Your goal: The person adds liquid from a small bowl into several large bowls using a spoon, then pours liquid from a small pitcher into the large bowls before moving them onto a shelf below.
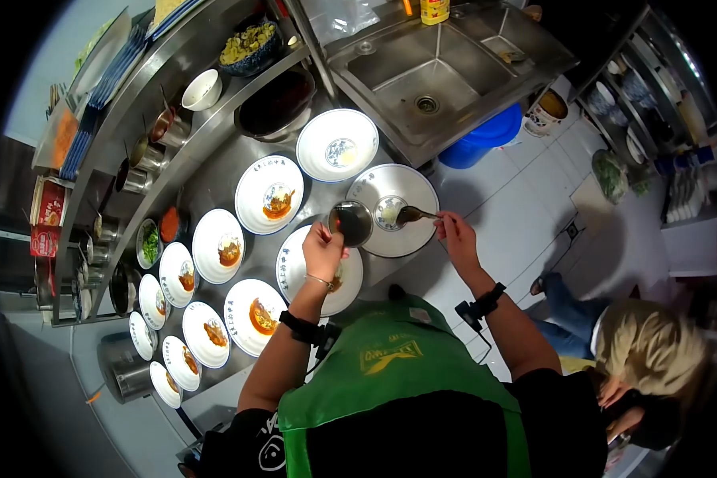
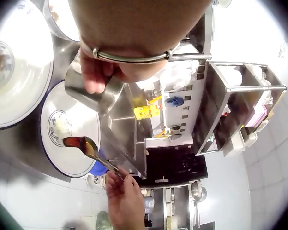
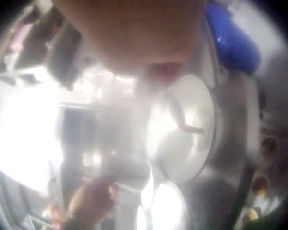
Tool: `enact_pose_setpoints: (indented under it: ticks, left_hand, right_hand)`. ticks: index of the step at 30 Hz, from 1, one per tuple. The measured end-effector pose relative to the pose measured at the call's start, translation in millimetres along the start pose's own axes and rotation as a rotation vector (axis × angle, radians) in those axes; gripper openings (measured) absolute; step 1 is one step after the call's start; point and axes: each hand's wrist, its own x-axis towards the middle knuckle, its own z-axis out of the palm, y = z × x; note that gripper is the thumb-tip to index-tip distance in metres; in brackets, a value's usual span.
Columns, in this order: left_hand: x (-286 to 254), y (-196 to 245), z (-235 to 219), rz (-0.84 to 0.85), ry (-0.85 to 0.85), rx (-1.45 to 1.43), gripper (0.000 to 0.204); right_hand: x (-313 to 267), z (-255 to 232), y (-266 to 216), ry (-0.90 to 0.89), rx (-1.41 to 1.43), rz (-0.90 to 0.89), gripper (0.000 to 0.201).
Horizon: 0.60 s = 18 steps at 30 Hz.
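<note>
My left hand (image 1: 324, 253) grips a metal pot (image 1: 350, 224) holding dark liquid, at the left edge of a white bowl (image 1: 418, 195). My right hand (image 1: 457, 239) pinches the handle of a metal spoon (image 1: 410, 214) over that bowl, which has pale food at its centre. In the left wrist view the spoon (image 2: 89, 147) carries reddish-brown liquid above the bowl (image 2: 77, 160), and the pot (image 2: 81, 88) is tilted. Another bowl (image 1: 338, 127) beyond has a little pale food; a bowl with reddish sauce (image 1: 251, 171) stands to its left. The right wrist view is blurred.
Several more white bowls with sauce (image 1: 207, 231) line the steel counter. A shelf (image 1: 155, 80) with small pots runs along the left. A sink (image 1: 406, 72) is at the top, with a blue bucket (image 1: 486, 139) below it. Another person (image 1: 645, 342) is at the lower right.
</note>
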Motion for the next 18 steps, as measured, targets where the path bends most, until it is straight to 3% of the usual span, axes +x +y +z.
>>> enact_pose_setpoints:
  ticks: [3, 9, 12, 14, 15, 17, 18]
  left_hand:
    - [-3.2, 3.3, 2.7, 0.023, 0.010, 0.031, 0.021]
    - [-5.8, 6.0, 2.6, 0.043, -0.009, 0.078, 0.021]
    - [-10.6, 8.0, -0.2, 0.103, -0.024, 0.127, 0.021]
    - [-16.2, 14.3, -3.4, 0.151, -0.043, 0.175, 0.020]
    - [-18.5, 15.8, -6.2, 0.191, -0.048, 0.223, 0.020]
    - [-20.6, 14.9, -14.8, 0.233, -0.039, 0.295, 0.019]
    - [-22.8, 20.9, -19.0, 0.269, -0.027, 0.370, 0.019]
  right_hand:
    - [-1.5, 2.0, -16.7, 0.035, -0.211, -0.132, 0.026]
    - [-14.4, 17.3, -63.7, 0.108, 0.080, -0.030, 0.026]
    - [-31.1, 49.5, -78.2, -0.013, 0.101, -0.002, 0.024]
    - [-44.2, 75.1, -84.7, -0.111, -0.211, -0.187, 0.022]
    - [-44.9, 82.0, -83.1, -0.105, -0.214, -0.191, 0.022]
    - [-43.3, 96.1, -74.3, -0.132, -0.604, -0.709, 0.021]
    - [-44.9, 103.0, -72.9, -0.136, -0.605, -0.714, 0.021]
